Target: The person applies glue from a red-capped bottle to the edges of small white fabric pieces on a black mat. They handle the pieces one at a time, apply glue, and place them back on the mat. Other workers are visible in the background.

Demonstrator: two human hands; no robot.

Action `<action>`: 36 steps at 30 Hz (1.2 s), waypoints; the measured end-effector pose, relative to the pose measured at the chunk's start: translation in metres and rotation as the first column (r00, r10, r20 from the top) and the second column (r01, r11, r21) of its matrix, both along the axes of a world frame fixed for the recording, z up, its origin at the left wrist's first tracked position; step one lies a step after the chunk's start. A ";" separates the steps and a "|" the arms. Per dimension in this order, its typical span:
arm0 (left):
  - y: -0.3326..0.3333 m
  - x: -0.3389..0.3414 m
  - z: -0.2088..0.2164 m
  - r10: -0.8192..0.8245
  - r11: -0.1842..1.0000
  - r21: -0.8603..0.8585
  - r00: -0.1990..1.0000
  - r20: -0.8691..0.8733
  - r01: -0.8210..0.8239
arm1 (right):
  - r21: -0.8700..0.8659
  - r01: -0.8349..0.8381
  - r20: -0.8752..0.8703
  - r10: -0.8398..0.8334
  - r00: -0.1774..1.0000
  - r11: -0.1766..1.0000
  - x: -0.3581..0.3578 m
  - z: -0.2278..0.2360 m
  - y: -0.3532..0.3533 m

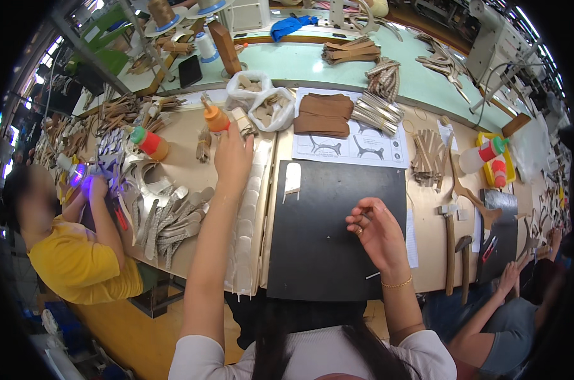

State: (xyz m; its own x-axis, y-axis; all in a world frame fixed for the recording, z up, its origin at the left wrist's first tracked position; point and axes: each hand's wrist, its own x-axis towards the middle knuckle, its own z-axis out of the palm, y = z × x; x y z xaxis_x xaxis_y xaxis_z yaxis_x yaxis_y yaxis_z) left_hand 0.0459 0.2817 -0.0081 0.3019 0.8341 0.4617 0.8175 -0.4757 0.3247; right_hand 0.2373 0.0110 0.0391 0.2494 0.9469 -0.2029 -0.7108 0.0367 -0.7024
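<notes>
My left hand (232, 155) stretches far forward, fingers extended, between an orange squeeze bottle (216, 119) and a bundle of pale beige strips (242, 120). Its fingertips are close against both, and I cannot make out firm contact. Above a black board (331, 253), my right hand (382, 234) hovers with loosely curled, parted fingers and nothing visible in them. A small white round-ended piece (292, 177) lies near the board's upper left corner. Left of the board runs an overlapping row of pale rounded pieces (244, 240).
Brown strips (323, 115) and silvery strips (377, 113) lie on a printed sheet (382, 152). White plastic bags (261, 101) hold pale scraps. Hammers (449, 253) lie at right, a green-capped bottle (149, 143) at left. Co-workers sit on both sides, one in a yellow shirt (87, 259).
</notes>
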 end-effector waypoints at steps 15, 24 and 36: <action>0.011 0.039 0.060 0.066 0.996 0.061 0.995 -0.075 -0.061 | -0.059 0.142 0.248 -0.123 0.961 0.988 0.014 0.012 -0.051; -0.152 -0.044 0.098 0.230 0.650 -0.421 0.364 0.903 0.633 | 0.052 0.090 0.629 -0.102 0.771 0.995 -0.027 0.014 -0.037; -0.253 -0.037 0.043 0.721 -0.070 -0.287 0.247 0.647 0.955 | 0.256 0.067 0.897 -0.263 0.355 0.964 -0.069 0.016 -0.041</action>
